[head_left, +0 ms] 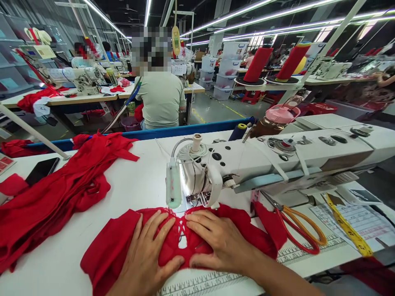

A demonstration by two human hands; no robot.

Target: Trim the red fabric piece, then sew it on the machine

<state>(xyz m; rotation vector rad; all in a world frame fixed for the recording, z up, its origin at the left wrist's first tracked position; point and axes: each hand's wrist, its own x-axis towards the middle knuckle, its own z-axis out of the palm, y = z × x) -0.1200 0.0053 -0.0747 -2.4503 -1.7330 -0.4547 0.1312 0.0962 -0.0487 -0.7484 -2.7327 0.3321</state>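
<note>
Risk in the head view sits at lower centre: left hand (148,255) and right hand (222,242) lie open, palms flat on the red garment (117,242) on the desk (138,185), close under the sewing machine (277,156). I judge a slip could nick a finger or pucker the cloth. Scissors (302,230) lie lower right.

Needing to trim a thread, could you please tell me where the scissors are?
The scissors lie on the table right of the right hand, beside the yellow tape measure.
</note>
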